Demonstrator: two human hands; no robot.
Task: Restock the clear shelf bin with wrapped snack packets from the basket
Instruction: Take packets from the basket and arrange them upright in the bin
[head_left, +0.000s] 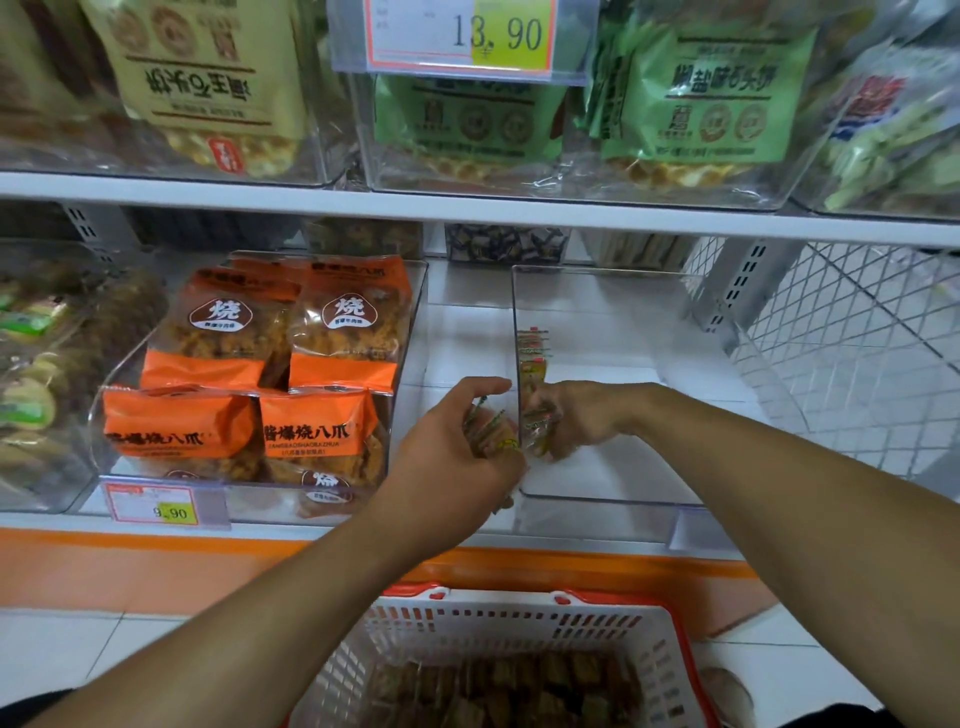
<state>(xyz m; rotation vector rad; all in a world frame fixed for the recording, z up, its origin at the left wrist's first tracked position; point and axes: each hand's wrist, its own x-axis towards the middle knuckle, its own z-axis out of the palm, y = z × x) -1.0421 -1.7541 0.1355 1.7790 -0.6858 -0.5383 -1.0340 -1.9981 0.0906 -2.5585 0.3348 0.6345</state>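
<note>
Head view. The clear shelf bin (613, 332) stood on the lower shelf (467, 525), to the right of a second clear bin (415, 322) stocked with orange snack bags (343, 322). Along the inner left wall of the clear shelf bin a row of wrapped snack packets (533, 358) stood on edge, front to back; the remainder of the bin floor showed bare.

The left hand (457, 447) was outside the bin, just beside its left wall, fingers curled round a small bunch of packets (491, 428) with green-striped wrapper ends. The right hand (576, 421) was inside the bin, against the left wall near the front, fingers closed on further packets (537, 431) at the near end of the row. The two hands lay close together, separated by the bin wall; whether they touched it could not be determined.

The basket (498, 618), white lattice with a red rim, sat below the shelf edge between the forearms, holding a layer of dark wrapped packets (519, 686). A price tag (166, 506) reading 9.90 hung on the front of the orange-bag bin. On the upper shelf (467, 205), bins held tan bags (208, 78) and green bags (717, 88), with a tag (467, 36) reading 13.90. A white wire mesh panel (852, 338) stood to the right.
</note>
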